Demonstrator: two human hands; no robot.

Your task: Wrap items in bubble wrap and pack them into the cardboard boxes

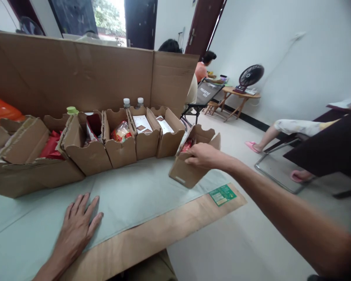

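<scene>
Just right of the middle of my view is the open, scallop-rimmed brown cardboard box [185, 171], turned at an angle to its neighbours. My right hand [207, 156] has its fingers bent and clamped on the box's near wall; a shiny red packet [187, 144] shows inside. I can't tell whether the base is lifted.

Taking that box as the clock's centre, a row of open brown cardboard boxes [121, 153] runs off towards nine and ten o'clock, holding two flat white printed cartons [142, 124], a clear-and-red plastic packet [121, 132] and a crumpled red bag [51, 146]. Behind them, at ten, stands a tall brown cardboard panel [105, 74].

At eight o'clock my left hand [78, 226] lies palm down on the pale green cloth [137, 187], fingers slightly apart. A green printed label [222, 194] sits between four and five o'clock on the light-brown wooden edge [152, 232].

Further out, a black round fan [251, 75] stands between one and two; at twelve, a person in orange [201, 72] sits.
</scene>
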